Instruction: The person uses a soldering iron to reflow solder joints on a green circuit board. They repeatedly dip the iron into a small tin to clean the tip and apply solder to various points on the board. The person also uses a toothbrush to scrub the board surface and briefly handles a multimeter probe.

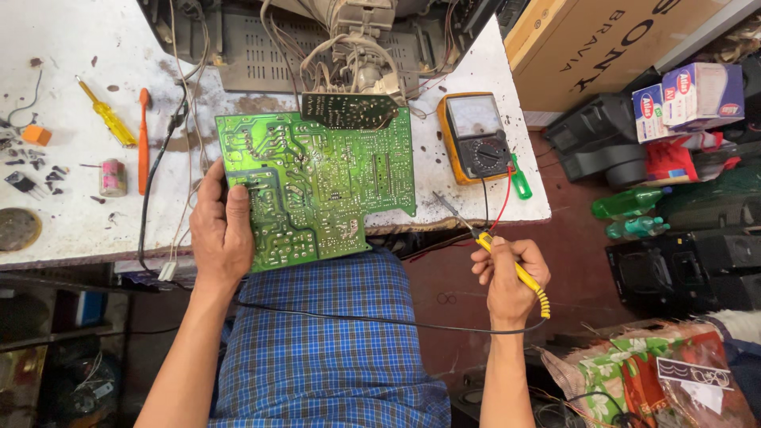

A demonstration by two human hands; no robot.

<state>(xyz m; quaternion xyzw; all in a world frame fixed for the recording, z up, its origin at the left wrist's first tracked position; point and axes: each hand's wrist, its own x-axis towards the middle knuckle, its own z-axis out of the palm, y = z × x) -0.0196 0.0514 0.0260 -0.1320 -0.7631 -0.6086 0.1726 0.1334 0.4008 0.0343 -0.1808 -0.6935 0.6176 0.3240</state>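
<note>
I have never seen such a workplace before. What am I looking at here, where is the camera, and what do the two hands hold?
There is one picture, taken by a camera worn on the person's head, looking down at their own lap and bare hands. No machine is doing the work.

The left hand grips the edge of a big green circuit board, which rests partly on a white table. The right hand holds a yellow soldering iron away from the board, its metal tip pointing towards the table.

On the table also lie a yellow meter with red and black wires, a yellow screwdriver, an orange toothbrush and small loose parts. Behind the board stands an opened old television.
</note>
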